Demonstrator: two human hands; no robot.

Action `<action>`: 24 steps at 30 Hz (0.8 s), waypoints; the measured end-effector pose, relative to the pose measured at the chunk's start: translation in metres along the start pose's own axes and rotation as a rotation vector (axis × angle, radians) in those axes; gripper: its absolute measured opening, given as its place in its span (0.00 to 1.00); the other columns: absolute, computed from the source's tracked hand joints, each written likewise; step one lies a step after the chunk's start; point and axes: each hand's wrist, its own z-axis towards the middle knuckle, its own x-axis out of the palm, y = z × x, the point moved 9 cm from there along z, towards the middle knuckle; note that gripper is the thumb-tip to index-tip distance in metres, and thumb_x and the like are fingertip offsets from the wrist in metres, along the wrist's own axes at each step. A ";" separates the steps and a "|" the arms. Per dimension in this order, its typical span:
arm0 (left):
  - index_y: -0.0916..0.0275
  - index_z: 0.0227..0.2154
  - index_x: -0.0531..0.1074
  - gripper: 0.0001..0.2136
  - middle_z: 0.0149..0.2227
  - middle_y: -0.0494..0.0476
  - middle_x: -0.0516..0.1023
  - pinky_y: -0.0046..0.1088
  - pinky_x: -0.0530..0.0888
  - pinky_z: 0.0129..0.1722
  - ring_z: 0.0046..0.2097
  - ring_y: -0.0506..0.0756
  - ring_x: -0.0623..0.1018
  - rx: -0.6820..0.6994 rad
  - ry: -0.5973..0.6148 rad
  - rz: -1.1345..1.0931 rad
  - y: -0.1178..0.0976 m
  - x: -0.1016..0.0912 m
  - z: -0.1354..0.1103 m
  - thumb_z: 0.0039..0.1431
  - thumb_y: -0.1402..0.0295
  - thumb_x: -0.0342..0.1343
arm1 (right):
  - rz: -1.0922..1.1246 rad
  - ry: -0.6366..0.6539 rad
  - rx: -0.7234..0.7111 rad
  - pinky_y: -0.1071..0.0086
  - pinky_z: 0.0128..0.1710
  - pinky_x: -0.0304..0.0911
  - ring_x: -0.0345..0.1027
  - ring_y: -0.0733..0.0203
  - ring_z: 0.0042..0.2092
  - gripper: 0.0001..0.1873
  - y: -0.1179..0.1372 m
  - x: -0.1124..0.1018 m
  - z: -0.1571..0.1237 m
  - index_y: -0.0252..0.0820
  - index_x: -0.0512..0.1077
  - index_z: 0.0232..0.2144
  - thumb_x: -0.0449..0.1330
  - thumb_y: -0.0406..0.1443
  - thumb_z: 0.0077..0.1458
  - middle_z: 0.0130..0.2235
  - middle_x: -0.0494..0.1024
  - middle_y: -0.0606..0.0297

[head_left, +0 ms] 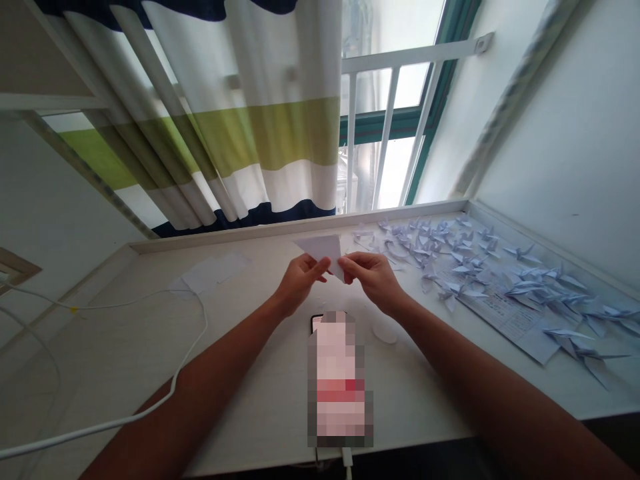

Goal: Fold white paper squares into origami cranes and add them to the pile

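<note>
A folded sheet of white paper point(323, 247), roughly triangular with its point toward me, is held up over the white desk. My left hand point(303, 277) pinches its lower left edge between thumb and fingers. At the lower right edge, near the bottom point, my right hand point(367, 270) grips it with thumb and fingertips. Both hands are close together, a small gap apart. Folded paper cranes point(463, 257) lie in a spread pile to the right of my right hand. Some fingertips are hidden behind the paper.
A phone point(340, 373) with a blurred screen lies below my hands, a cable plugged in. Loose paper sheets point(215, 270) lie at the left. A white cable point(175, 380) crosses my left forearm. A printed sheet point(505, 317) lies under some cranes. A raised rim point(250, 230) borders the desk.
</note>
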 end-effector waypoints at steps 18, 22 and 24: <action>0.65 0.36 0.84 0.17 0.33 0.59 0.84 0.28 0.71 0.31 0.32 0.52 0.76 -0.045 -0.063 0.098 0.008 0.002 -0.007 0.52 0.56 0.69 | -0.226 0.113 0.027 0.66 0.37 0.68 0.75 0.60 0.31 0.11 -0.006 0.001 0.001 0.39 0.79 0.25 0.61 0.37 0.55 0.27 0.82 0.63; 0.64 0.36 0.84 0.17 0.34 0.59 0.85 0.29 0.71 0.32 0.32 0.53 0.77 -0.052 -0.014 0.138 0.008 0.003 -0.006 0.50 0.55 0.70 | -0.248 0.139 0.052 0.67 0.35 0.67 0.74 0.61 0.30 0.10 -0.009 0.002 0.001 0.40 0.79 0.25 0.62 0.37 0.55 0.27 0.81 0.63; 0.64 0.34 0.84 0.16 0.33 0.59 0.84 0.29 0.70 0.31 0.31 0.53 0.77 -0.060 0.027 0.158 0.009 0.004 -0.005 0.50 0.55 0.70 | -0.258 0.146 0.064 0.68 0.33 0.65 0.73 0.61 0.29 0.11 -0.010 0.003 0.000 0.40 0.78 0.23 0.62 0.37 0.54 0.26 0.81 0.63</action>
